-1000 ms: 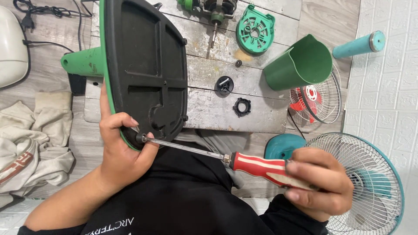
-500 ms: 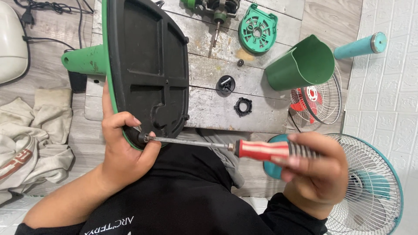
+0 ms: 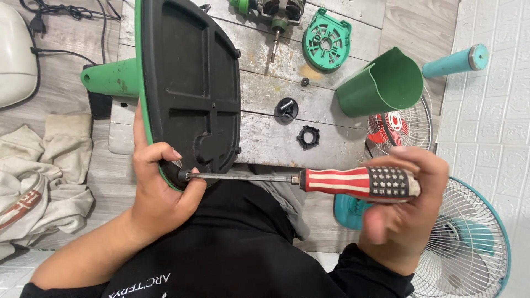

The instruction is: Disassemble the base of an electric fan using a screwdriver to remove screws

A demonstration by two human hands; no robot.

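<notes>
Head view: the left hand (image 3: 160, 193), at lower left, grips the lower edge of the black fan base (image 3: 187, 83) standing tilted on the table (image 3: 265, 138). The right hand (image 3: 403, 204), at lower right, is wrapped around the screwdriver (image 3: 353, 182), now level and raised since the earlier frame, its tip at the base.

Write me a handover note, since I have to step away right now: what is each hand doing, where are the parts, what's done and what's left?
Left hand: steadies the lower edge of the fan base, fingers by the screw.
Right hand: grip closed on the screwdriver, held level, tip in the screw at the base's bottom rim.
On the bench: motor, green grille cap, two black nuts.
Done: fan stripped down.
Left: this screw; whether it is loose cannot be told.
</notes>
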